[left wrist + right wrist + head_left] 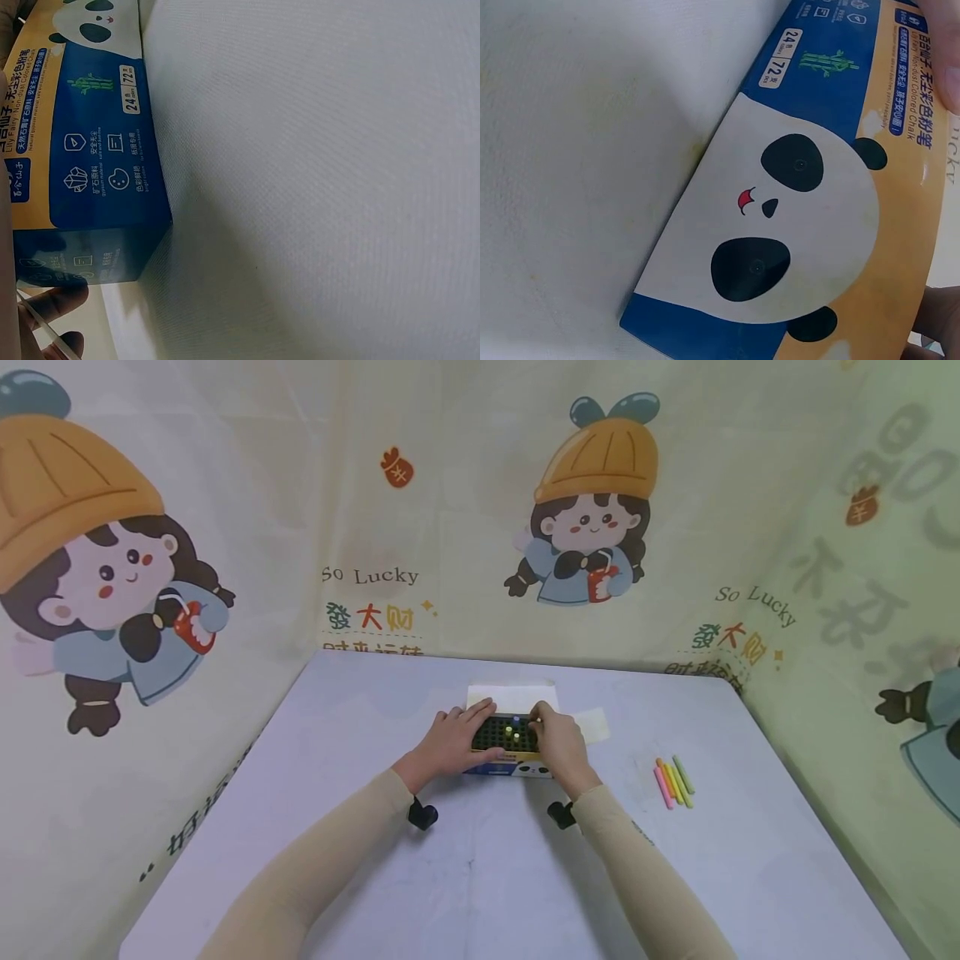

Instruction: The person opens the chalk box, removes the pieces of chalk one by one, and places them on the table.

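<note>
A chalk box [495, 768], blue and yellow with a panda face on its front, stands on the table with its lid raised at the back. Inside it a dark tray [489, 737] full of round holes holds a few chalk sticks [508, 732], yellowish and blue. My left hand [448, 742] holds the box's left end, thumb along the front edge and fingers towards the back. Over the tray's right part, my right hand [561, 743] pinches what looks like a chalk stick; only a pale tip shows. In the right wrist view, the box's panda front [817, 225] hides most of that hand.
Several loose chalk sticks [672, 782] in pink, orange, yellow and green lie on the white table [465, 877] to the right. The box's white lid [513, 697] and a side flap [594, 725] stick out behind and right. A printed cloth [465, 527] hangs around the table.
</note>
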The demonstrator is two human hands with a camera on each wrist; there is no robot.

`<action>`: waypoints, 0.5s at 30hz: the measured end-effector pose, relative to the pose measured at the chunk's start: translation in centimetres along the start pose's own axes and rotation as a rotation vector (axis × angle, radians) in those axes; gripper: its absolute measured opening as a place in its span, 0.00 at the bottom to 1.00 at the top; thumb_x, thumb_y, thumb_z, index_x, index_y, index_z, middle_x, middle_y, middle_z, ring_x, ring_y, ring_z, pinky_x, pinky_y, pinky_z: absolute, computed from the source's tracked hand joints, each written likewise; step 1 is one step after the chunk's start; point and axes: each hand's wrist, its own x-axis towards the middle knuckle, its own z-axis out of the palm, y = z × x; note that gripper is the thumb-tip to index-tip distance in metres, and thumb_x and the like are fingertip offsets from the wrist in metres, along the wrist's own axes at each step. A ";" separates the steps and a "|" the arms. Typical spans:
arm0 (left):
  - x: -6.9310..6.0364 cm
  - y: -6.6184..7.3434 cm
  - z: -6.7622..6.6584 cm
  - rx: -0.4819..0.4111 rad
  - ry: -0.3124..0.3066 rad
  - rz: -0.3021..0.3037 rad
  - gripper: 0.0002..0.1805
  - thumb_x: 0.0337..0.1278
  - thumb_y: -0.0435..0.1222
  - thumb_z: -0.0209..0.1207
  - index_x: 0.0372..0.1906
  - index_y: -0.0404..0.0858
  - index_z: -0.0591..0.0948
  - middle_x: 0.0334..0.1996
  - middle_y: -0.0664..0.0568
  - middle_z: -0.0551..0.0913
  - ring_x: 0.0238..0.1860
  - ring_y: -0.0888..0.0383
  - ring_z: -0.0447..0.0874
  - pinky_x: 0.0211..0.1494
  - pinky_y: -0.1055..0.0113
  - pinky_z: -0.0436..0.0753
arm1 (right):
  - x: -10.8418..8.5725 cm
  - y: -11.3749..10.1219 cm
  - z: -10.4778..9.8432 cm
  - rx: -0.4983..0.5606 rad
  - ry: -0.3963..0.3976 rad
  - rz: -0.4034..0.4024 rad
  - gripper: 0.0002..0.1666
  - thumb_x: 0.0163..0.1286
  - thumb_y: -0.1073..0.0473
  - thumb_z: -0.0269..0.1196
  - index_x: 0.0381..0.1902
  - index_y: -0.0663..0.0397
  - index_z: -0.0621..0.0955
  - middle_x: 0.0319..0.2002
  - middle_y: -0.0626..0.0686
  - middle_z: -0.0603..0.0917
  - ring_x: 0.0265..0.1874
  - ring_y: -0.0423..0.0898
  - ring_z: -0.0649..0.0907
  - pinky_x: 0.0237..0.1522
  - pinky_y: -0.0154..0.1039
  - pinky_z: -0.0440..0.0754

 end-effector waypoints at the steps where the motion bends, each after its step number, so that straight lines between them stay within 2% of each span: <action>1: 0.0 0.0 0.0 0.000 0.001 0.001 0.53 0.64 0.75 0.46 0.85 0.51 0.51 0.84 0.59 0.51 0.71 0.40 0.71 0.65 0.41 0.71 | 0.0 0.0 0.0 0.003 -0.002 0.000 0.07 0.80 0.59 0.59 0.49 0.55 0.80 0.29 0.55 0.87 0.17 0.44 0.76 0.21 0.37 0.70; 7: 0.0 0.0 0.0 -0.008 0.009 0.012 0.52 0.65 0.74 0.47 0.85 0.50 0.52 0.84 0.57 0.53 0.70 0.40 0.72 0.65 0.41 0.71 | 0.2 0.2 -0.3 0.021 -0.022 0.007 0.07 0.81 0.59 0.58 0.51 0.54 0.78 0.33 0.58 0.89 0.21 0.43 0.83 0.21 0.37 0.74; 15: 0.0 0.0 0.0 -0.010 -0.005 -0.002 0.53 0.65 0.75 0.46 0.85 0.51 0.51 0.84 0.58 0.51 0.71 0.40 0.70 0.66 0.41 0.71 | 0.2 0.2 -0.6 0.023 -0.066 0.019 0.07 0.84 0.58 0.54 0.54 0.52 0.75 0.27 0.57 0.86 0.22 0.44 0.84 0.21 0.38 0.73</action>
